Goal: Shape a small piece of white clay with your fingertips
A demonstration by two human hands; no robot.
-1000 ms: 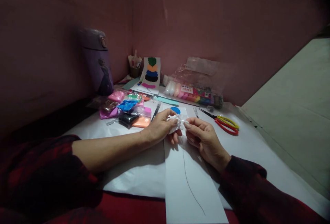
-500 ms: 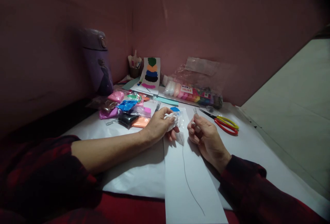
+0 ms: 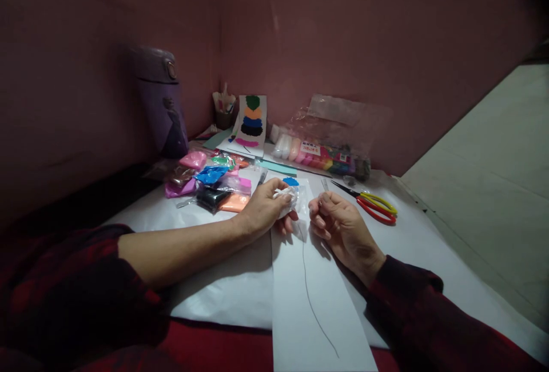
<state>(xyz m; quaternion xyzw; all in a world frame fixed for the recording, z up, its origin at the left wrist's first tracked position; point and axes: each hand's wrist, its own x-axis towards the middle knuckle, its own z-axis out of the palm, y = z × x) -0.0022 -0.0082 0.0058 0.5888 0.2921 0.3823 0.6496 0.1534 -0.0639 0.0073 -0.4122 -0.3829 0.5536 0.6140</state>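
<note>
White paper strip (image 3: pixel 317 303) is lying under 2 hands. The left hand (image 3: pixel 261 209) is clamping a wrapped clay lump (image 3: pixel 286 199) just above the strip. The right hand (image 3: pixel 338 226) is pinching its fingertips together, contents unclear. The lump is likely handling soft and light in a slippery wrapper, so grip its body.

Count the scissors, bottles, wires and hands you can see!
Scissors: 1
Bottle: 1
Wire: 1
Hands: 2, the left hand and the right hand
Total: 5
</note>
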